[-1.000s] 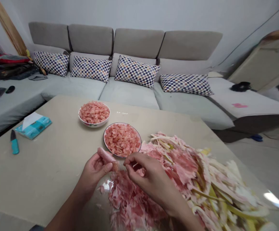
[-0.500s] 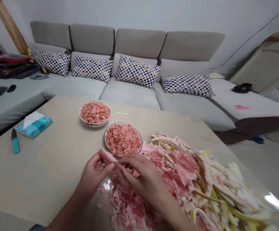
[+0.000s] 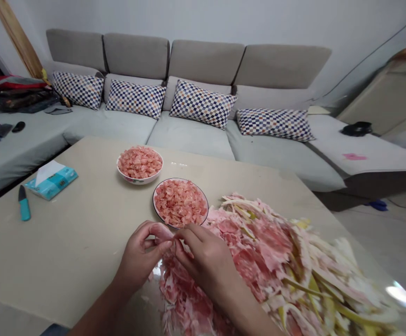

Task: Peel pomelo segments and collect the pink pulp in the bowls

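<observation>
Between the fingers of my left hand (image 3: pixel 143 254) is a pale pink pomelo segment (image 3: pixel 161 230), partly hidden by the fingers. My right hand (image 3: pixel 204 254) pinches at its near right end, fingertips touching those of the left; what lies in that pinch is too small to make out, most likely the segment's skin edge. Just beyond both hands stands a dark-rimmed plate (image 3: pixel 154 206) heaped with pink pomelo flesh (image 3: pixel 180 202). Under and right of my right hand spreads a pile of pink membranes (image 3: pixel 239 254) with white and yellow-green peel (image 3: pixel 323 280).
A white bowl (image 3: pixel 138 181) of pink flesh stands farther back. On the left lie a teal-handled knife (image 3: pixel 24 208) and a blue tissue pack (image 3: pixel 52 181). A grey sofa (image 3: pixel 192 142) with checked cushions (image 3: pixel 203 103) runs behind the table (image 3: pixel 66 252).
The segment has turned in my left hand, and the fingers now curl over its far end. My right fingertips stay at its right end. The bowl and plate have not moved.
</observation>
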The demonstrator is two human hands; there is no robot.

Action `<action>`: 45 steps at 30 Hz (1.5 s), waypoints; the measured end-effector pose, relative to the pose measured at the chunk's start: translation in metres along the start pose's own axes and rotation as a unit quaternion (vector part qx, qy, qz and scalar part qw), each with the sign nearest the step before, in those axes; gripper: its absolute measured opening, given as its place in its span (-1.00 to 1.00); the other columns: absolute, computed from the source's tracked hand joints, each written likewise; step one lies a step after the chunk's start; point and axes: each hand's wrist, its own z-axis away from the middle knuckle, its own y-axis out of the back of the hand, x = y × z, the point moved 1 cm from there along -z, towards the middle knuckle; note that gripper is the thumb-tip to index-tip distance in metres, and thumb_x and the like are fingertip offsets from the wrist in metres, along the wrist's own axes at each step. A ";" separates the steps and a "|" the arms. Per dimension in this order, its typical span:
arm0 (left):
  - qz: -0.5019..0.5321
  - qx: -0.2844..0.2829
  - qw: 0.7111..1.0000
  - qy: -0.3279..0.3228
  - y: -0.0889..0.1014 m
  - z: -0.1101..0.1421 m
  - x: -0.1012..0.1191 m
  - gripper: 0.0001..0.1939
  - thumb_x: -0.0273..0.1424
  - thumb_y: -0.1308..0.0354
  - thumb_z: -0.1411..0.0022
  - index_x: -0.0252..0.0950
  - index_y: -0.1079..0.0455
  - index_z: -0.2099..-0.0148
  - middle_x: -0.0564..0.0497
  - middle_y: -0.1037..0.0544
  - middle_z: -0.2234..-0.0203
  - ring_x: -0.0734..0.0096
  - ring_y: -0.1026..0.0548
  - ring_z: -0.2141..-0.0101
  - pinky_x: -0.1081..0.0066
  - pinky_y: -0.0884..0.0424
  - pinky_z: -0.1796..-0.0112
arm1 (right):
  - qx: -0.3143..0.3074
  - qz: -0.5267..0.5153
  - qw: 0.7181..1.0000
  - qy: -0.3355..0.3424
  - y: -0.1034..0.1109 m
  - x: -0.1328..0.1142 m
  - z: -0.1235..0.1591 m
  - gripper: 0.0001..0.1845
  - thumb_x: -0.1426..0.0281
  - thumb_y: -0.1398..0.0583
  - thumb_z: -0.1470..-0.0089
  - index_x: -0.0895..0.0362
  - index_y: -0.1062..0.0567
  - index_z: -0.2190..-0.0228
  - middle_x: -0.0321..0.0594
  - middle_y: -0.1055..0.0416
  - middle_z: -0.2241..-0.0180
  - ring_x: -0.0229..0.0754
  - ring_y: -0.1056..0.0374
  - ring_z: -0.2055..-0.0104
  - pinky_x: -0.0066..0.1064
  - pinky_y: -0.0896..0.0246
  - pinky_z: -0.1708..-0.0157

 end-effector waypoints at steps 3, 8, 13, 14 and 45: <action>0.030 0.016 0.999 0.037 -0.001 0.000 -0.002 -0.86 -0.38 -0.28 -0.04 -0.26 -0.44 0.31 0.02 -0.52 0.41 0.30 -0.51 0.34 0.38 -0.45 0.31 | 0.003 -0.025 1.000 -0.010 0.000 0.002 -0.001 -0.87 0.49 -0.10 -0.13 0.18 -0.44 0.40 -0.16 -0.41 0.43 -0.20 -0.34 0.42 -0.43 -0.21 0.42; 0.068 0.034 0.995 0.068 0.000 -0.002 -0.002 -0.78 -0.34 -0.33 -0.01 -0.28 -0.42 0.28 0.02 -0.54 0.41 0.30 -0.51 0.34 0.40 -0.43 0.32 | 0.006 -0.069 0.997 -0.040 0.012 0.004 -0.004 -0.90 0.50 -0.09 -0.10 0.16 -0.40 0.41 -0.18 -0.40 0.42 -0.22 -0.31 0.43 -0.45 -0.16 0.45; 0.116 0.030 0.991 0.055 0.004 -0.004 0.003 -0.75 -0.35 -0.32 -0.05 -0.31 -0.41 0.22 -0.01 -0.52 0.33 0.34 -0.48 0.24 0.40 -0.38 0.18 | -0.101 -0.127 0.984 -0.069 0.029 0.002 -0.003 -0.86 0.50 -0.13 -0.09 0.13 -0.45 0.47 -0.28 -0.42 0.47 -0.26 -0.32 0.44 -0.46 -0.15 0.43; 0.127 0.026 0.990 0.057 0.004 -0.004 0.003 -0.75 -0.36 -0.31 -0.07 -0.31 -0.41 0.20 -0.01 -0.52 0.31 0.34 -0.47 0.23 0.40 -0.37 0.16 | -0.131 -0.134 0.980 -0.073 0.030 0.002 -0.002 -0.84 0.46 -0.16 -0.11 0.13 -0.46 0.51 -0.29 -0.42 0.50 -0.26 -0.32 0.46 -0.47 -0.15 0.44; 0.233 -0.007 0.970 0.065 0.003 -0.001 0.001 -0.33 -0.44 -0.38 0.01 -0.16 -0.21 -0.13 0.06 -0.49 0.32 0.40 -0.48 0.27 0.42 -0.37 0.19 | -0.004 -0.254 0.962 -0.097 0.021 -0.004 -0.007 -0.79 0.39 -0.31 -0.03 0.05 -0.54 0.22 -0.20 -0.50 0.23 -0.17 -0.42 0.24 -0.36 -0.36 0.25</action>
